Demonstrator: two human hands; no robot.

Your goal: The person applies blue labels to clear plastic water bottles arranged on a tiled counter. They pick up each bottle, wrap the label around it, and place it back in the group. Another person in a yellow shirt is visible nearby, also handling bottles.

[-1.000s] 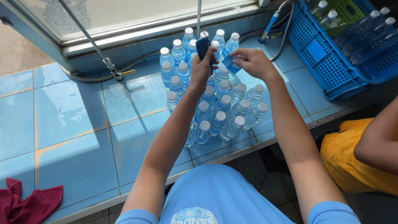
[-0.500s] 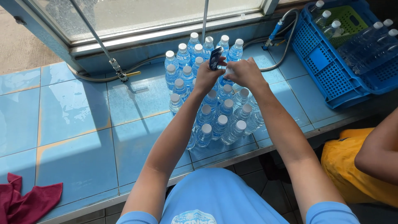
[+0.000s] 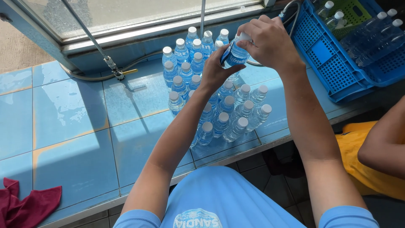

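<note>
1. Blue glazed tile counter (image 3: 80, 126) runs under and to the left of both hands; it looks wet and glossy.
2. Blue perforated plastic crate (image 3: 333, 63) sits just right of the right hand, with capped bottles lying inside.
3. Cluster of small clear plastic water bottles with white caps (image 3: 219, 114) stands directly below the hands, packed touching one another.
4. Left hand (image 3: 215, 71) is curled round the body of one small clear bottle with a blue label band (image 3: 234, 55), held tilted above the cluster.
5. Right hand (image 3: 270, 42) is closed over that bottle's white cap end, fingers wrapped tight.
6. Red cloth (image 3: 25, 204) lies far to the lower left of the left hand, at the counter edge.
7. Labels: blue wrap bands around mid-body of each bottle; white lettering, not recorded.
8. Risk, judged: wet grip may slip and drop the bottle onto the packed cluster, toppling several; bottles nearest the counter edge could roll off.
</note>
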